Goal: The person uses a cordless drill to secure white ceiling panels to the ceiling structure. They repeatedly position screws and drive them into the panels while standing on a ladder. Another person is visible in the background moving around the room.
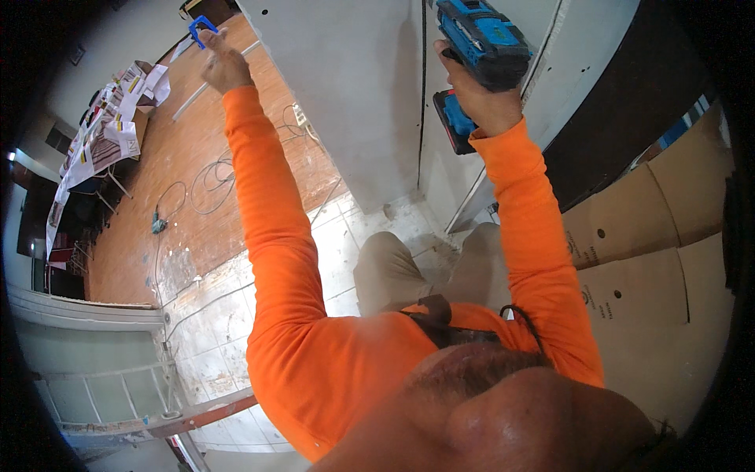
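Note:
My right hand [484,98] is raised and grips a blue cordless drill [481,39] with a blue battery pack at its base, held against a grey wall panel [354,94] close to a vertical seam. My left hand [222,64] reaches far up and to the left and holds a small blue clamp-like piece [200,26] at the panel's edge. Both arms wear orange sleeves. The drill's tip is out of view beyond the top edge.
Below me lie a tiled floor [212,315] and a wooden floor [197,157] with looped cables [208,185]. A table with papers [102,134] stands far left. Cardboard sheets [653,259] lean at the right. A ladder rail [197,413] crosses the lower left.

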`<state>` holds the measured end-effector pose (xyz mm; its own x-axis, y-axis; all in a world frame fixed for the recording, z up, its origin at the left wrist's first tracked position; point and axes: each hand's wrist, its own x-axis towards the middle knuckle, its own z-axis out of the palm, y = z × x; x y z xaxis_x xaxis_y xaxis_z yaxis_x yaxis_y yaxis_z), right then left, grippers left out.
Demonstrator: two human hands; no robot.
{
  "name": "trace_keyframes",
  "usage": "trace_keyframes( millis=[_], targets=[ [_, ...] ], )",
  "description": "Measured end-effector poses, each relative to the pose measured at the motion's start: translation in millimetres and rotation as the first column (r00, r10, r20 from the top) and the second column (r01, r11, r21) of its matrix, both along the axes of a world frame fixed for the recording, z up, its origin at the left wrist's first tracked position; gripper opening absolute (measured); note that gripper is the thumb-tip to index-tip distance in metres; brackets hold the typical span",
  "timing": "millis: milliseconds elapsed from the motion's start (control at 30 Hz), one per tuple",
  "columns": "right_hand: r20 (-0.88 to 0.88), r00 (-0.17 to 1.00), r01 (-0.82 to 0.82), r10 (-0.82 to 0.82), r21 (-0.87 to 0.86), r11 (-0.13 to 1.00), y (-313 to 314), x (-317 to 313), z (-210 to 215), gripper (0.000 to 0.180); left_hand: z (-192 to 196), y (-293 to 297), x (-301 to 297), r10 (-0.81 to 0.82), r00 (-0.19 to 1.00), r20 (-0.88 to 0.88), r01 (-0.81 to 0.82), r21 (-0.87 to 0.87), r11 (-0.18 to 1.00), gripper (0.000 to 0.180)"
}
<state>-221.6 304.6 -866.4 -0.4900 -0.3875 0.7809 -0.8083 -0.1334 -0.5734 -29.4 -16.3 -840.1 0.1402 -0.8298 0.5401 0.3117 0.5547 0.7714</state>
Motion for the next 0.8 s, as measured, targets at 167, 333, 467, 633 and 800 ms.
trace_keyframes(
  millis=[167,333,467,633,800],
  targets=[
    [-0.113,0.991,0.066,-0.067,-0.012,0.998,3,0,1,0.018,-19,-50,-46,-0.215,0.965,0.150,0.204,0.086,0.975,0.067],
    [0.122,0.991,-0.051,0.052,-0.011,0.999,13,18,11,0.016,-23,-43,-49,-0.253,0.958,0.133,0.249,0.043,0.968,0.060],
    [-0.052,0.998,-0.036,0.034,-0.037,0.999,11,21,19,0.015,-22,-46,-46,-0.310,0.950,0.034,0.309,0.040,0.950,0.052],
    [-0.168,0.985,-0.040,0.036,-0.020,0.999,7,4,6,0.013,-25,-47,-50,-0.347,0.937,-0.027,0.348,0.049,0.936,0.050],
    [-0.134,0.991,-0.002,-0.002,-0.035,0.999,4,9,10,0.012,-25,-46,-49,-0.327,0.945,0.007,0.326,0.057,0.944,0.051]
  ],
)
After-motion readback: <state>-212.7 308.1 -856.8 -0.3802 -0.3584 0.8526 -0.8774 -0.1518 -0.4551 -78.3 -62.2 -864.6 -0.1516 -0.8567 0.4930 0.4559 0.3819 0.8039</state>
